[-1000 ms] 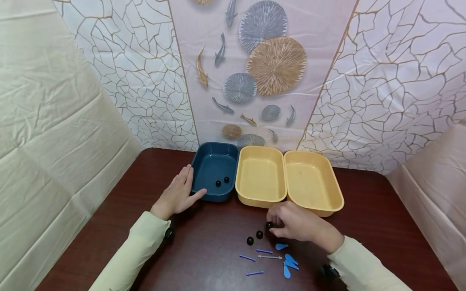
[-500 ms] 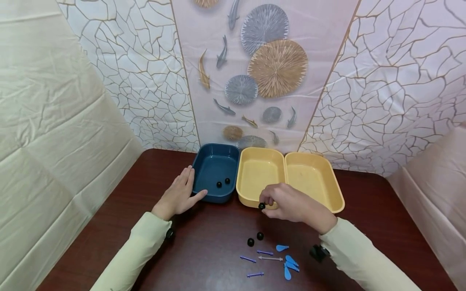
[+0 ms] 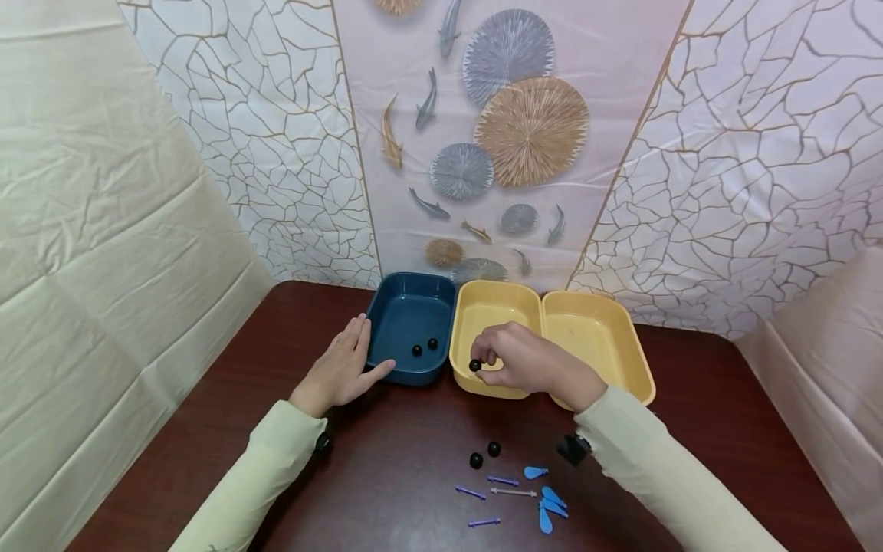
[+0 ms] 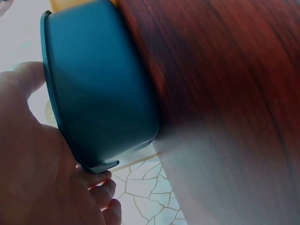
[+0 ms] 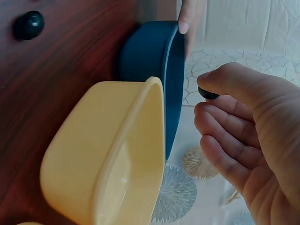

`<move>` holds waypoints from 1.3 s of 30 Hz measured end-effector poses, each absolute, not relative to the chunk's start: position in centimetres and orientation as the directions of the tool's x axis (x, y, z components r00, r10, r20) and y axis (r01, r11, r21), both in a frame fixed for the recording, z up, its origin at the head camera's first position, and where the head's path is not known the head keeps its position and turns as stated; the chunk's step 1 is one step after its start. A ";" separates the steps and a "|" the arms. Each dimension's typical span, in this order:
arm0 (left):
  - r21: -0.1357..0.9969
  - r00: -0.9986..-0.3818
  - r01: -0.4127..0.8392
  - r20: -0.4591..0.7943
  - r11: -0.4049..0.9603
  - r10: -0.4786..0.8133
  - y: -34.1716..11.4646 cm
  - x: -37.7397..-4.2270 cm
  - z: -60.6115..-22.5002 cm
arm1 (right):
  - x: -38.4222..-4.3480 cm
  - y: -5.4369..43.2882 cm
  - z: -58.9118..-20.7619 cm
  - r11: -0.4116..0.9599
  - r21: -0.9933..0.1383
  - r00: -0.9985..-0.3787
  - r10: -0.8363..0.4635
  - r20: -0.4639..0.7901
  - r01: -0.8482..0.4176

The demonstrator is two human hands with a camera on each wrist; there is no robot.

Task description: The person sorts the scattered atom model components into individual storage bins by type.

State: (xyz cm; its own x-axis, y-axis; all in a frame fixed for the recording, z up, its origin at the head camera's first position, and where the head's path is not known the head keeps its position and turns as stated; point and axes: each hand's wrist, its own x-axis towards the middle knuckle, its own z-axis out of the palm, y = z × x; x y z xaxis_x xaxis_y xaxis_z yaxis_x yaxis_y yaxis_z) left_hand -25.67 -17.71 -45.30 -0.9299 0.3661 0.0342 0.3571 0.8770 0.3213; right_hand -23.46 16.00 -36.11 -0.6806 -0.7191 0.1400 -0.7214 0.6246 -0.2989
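Resting against the left side of the blue container point(image 3: 407, 310), the left hand point(image 3: 338, 368) lay with fingers straight, grasping nothing, its thumb at the near rim.

Blue container: one, leftmost of a row of three toward the far edge of the surface point(image 3: 386, 468). Contents: two black balls point(image 3: 417, 350), near its near right corner.

Held ball point(image 3: 475, 366): one, black, seemingly round, no long axis evident. Pinched between the thumb and fingers of the right hand point(image 3: 527, 356), raised at the near left corner of the middle yellow container point(image 3: 507, 307). The blue container lay just to its left; the right wrist view showed the ball in the air, touching neither container. The right hand had the ball; the left hand was apart from it.

Loose balls point(image 3: 476, 460): two, black, just beside each other on the surface, on the near side of the containers.

Rods: three purple rods point(image 3: 484, 523) and one greyish rod point(image 3: 513, 492), long axes running mostly toward the left and right edges.

Middle yellow container: one, its floor partly hidden by the right hand.

Blue paddle-shaped pieces point(image 3: 546, 518): four, three clustered, one apart.

Right yellow container point(image 3: 586, 330): one, beside the middle one, nearest the right edge.
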 end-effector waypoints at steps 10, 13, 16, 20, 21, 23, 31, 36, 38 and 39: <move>0.318 -0.928 0.364 0.042 0.875 0.371 -17.4 -25.8 -45.1 | -26.1 13.9 -36.3 0.641 -0.327 -0.701 -0.705 0.107 -0.694; 0.311 -0.928 0.363 0.039 0.878 0.370 -17.3 -25.8 -45.2 | -27.0 13.3 -36.6 0.646 -0.346 -0.711 -0.696 0.098 -0.681; 0.303 -0.929 0.362 0.035 0.882 0.369 -17.3 -25.9 -45.2 | -27.8 12.7 -36.9 0.649 -0.350 -0.714 -0.694 0.091 -0.676; 0.299 -0.930 0.360 0.033 0.884 0.367 -17.3 -25.9 -45.1 | -28.8 11.9 -37.2 0.651 -0.349 -0.715 -0.693 0.090 -0.674; 0.300 -0.930 0.360 0.034 0.884 0.367 -17.3 -25.9 -45.1 | -28.9 11.7 -37.3 0.652 -0.348 -0.716 -0.692 0.092 -0.674; 0.301 -0.931 0.356 0.030 0.885 0.365 -17.2 -25.8 -45.0 | -29.4 11.2 -37.5 0.651 -0.352 -0.717 -0.691 0.090 -0.672; 0.308 -0.931 0.354 0.030 0.883 0.363 -17.4 -25.8 -45.3 | -31.2 8.9 -39.2 0.658 -0.352 -0.718 -0.694 0.059 -0.665; 0.308 -0.931 0.360 0.053 0.881 0.362 -17.5 -25.7 -45.4 | -32.1 7.3 -40.5 0.666 -0.366 -0.726 -0.687 0.037 -0.650; 0.306 -0.930 0.363 0.058 0.880 0.364 -17.6 -25.8 -45.4 | -32.3 6.7 -41.0 0.672 -0.372 -0.732 -0.680 0.031 -0.640; 0.307 -0.929 0.365 0.058 0.879 0.365 -17.6 -25.8 -45.4 | -32.4 6.4 -41.2 0.677 -0.369 -0.736 -0.677 0.027 -0.637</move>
State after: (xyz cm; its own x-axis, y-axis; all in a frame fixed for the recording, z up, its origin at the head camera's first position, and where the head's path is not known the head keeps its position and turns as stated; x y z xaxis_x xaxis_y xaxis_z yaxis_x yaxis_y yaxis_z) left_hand -25.78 -17.56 -45.44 -0.9291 0.3654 0.0576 0.3647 0.8791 0.3067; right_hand -32.37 6.45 -41.19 -0.7358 -0.6766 0.0273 -0.6365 0.6773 -0.3689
